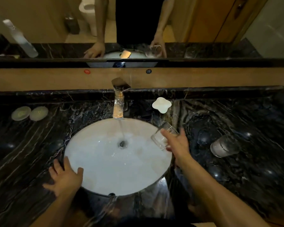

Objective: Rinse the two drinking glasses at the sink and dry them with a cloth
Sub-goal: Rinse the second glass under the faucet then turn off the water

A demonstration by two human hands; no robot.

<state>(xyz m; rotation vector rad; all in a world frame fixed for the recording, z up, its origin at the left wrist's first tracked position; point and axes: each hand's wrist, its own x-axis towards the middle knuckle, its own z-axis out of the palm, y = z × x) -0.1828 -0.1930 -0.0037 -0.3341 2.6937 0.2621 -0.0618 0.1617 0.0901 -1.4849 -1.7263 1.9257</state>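
dark veined marble countertop (pixel 39 145) fills the lower two thirds of the frame, with a white oval sink (pixel 92 169) set into it at centre.

nearest the camera, the left hand (pixel 64 177) lies flat at the lower left on the sink's front rim, fingers spread and straight, holding nothing. right of centre, the right hand (pixel 176 143) grips a clear drinking glass (pixel 162 136) with thumb and fingers curled round it. the glass is tilted, mouth toward the lower left, over the right edge of the basin, beside the water stream and not under it. the forearm covers part of the counter behind it.

a second glass (pixel 224 147) stands on the counter at the right, well apart from the sink; whether it holds water cannot be told.

at the basin centre is the drain (pixel 122 143). water falls onto it from the metal faucet (pixel 118 104) at the back rim. just right of the faucet sits a white lobed dish (pixel 161 104). at the far left lie two pale round discs (pixel 29 113), touching; their kind is unclear.

behind the counter runs a tan ledge with a red dot (pixel 87 71) and a blue dot (pixel 148 71). above it, a mirror (pixel 203 22) spans the top of the frame, reflecting both arms, the glass, a wooden door and a toilet. a blurred pale bottle (pixel 20 38) appears at the upper left; its details cannot be made out.
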